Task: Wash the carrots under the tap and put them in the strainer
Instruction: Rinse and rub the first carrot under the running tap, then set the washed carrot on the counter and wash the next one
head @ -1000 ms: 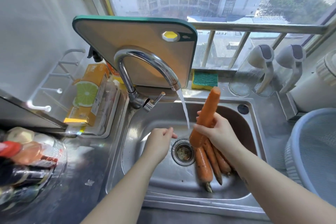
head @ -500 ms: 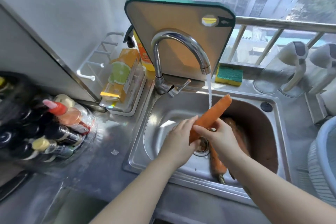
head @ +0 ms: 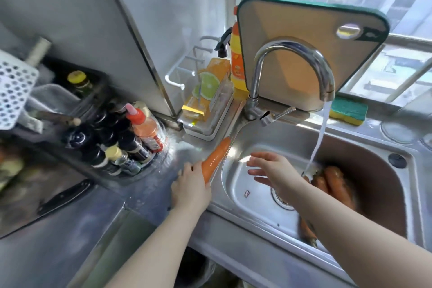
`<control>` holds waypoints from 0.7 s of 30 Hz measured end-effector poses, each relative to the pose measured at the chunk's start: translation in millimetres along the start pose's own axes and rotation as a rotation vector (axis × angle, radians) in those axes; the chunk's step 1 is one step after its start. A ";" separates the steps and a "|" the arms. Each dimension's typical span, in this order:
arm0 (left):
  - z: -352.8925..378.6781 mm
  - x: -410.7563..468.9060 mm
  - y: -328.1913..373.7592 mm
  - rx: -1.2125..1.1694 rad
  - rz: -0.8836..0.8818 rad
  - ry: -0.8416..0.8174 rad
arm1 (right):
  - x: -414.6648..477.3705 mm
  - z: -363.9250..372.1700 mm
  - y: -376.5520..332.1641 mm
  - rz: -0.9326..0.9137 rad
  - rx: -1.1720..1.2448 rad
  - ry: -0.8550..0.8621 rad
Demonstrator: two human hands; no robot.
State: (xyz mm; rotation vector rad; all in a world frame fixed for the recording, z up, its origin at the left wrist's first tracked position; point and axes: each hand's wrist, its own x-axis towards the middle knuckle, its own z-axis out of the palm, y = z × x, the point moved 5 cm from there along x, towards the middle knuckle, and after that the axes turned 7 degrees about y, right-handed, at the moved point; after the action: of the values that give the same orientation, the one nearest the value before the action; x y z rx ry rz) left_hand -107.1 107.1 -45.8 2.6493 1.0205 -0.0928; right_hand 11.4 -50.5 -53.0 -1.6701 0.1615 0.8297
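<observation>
Left of the glossy stainless-steel sink (head: pixel 252 184), the left hand (head: pixel 190 190) grips a wet, tapered carrot (head: pixel 216 159) above the steel counter (head: pixel 149 191), while the right hand (head: pixel 274 173) hovers slack, fingers spread, over the sink, where more carrots (head: pixel 334 184) lie.

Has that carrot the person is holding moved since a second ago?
Yes. The carrot went left, from under the tap over the sink to above the counter beside it, now in the left hand.

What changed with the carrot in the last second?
The carrot passed from right hand to left hand, which grips it and carried it left, beyond the sink rim. The right hand let go, now open. The other carrots stay in the sink; tap still runs.
</observation>
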 end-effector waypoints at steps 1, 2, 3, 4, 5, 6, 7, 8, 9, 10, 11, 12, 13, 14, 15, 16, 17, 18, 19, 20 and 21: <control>2.3 1.4 -3.5 0.023 -0.009 0.000 | 1.2 0.3 1.7 0.007 -0.012 -0.004; 4.5 3.0 -5.3 0.037 -0.014 -0.003 | 2.4 0.1 3.2 0.011 -0.024 -0.006; 6.7 5.0 -6.0 0.044 -0.016 -0.008 | 4.2 -0.6 4.8 0.013 -0.037 -0.004; 8.9 7.0 -5.9 0.048 -0.017 -0.013 | 5.4 -1.9 5.9 0.016 -0.041 0.000; 10.7 9.2 -5.2 0.055 -0.016 -0.015 | 7.4 -3.7 8.0 0.021 -0.040 0.007; 11.9 11.7 -4.0 0.066 -0.013 -0.012 | 8.2 -5.4 9.2 0.027 -0.036 0.011; 12.2 14.3 -2.2 0.078 -0.008 -0.004 | 9.0 -7.5 10.6 0.031 -0.038 0.014; 11.3 16.9 0.1 0.090 -0.001 0.009 | 9.1 -9.6 11.2 0.035 -0.042 0.013; 9.6 19.8 2.8 0.101 0.009 0.024 | 10.8 -12.2 13.2 0.040 -0.051 0.014; 7.4 22.7 5.5 0.112 0.025 0.038 | 12.0 -14.8 15.2 0.046 -0.053 0.016; 7.0 25.8 10.1 0.124 0.048 0.048 | 14.4 -19.6 18.3 0.052 -0.048 0.021; 6.2 28.2 13.5 0.138 0.068 0.057 | 15.3 -23.1 20.6 0.056 -0.042 0.020; 4.9 29.4 15.6 0.153 0.083 0.068 | 17.1 -26.6 24.1 0.060 -0.053 0.024; 4.6 30.4 20.1 0.167 0.101 0.080 | 18.5 -32.7 28.3 0.072 -0.063 0.040; 5.3 31.0 26.0 0.180 0.122 0.091 | 21.2 -40.8 34.4 0.084 -0.085 0.059; 6.7 31.0 32.7 0.192 0.145 0.099 | 22.9 -49.9 40.4 0.095 -0.107 0.081; 8.6 30.2 40.5 0.201 0.171 0.104 | 25.1 -61.2 47.4 0.101 -0.143 0.107; 11.2 29.3 49.2 0.203 0.199 0.106 | 27.3 -74.3 55.2 0.101 -0.191 0.143; 14.3 28.2 58.6 0.201 0.227 0.105 | 30.4 -88.7 63.5 0.097 -0.266 0.183; 18.5 27.0 68.0 0.193 0.257 0.098 | 33.2 -103.4 72.5 0.092 -0.353 0.219; 24.0 25.8 77.9 0.176 0.292 0.085 | 33.2 -116.4 79.2 0.096 -0.453 0.243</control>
State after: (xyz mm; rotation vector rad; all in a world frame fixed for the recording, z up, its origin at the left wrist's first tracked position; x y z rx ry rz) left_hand -35.0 61.8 -53.3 2.9547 0.6658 -0.0068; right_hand 44.5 -167.4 -131.4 -2.2056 0.2351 0.7690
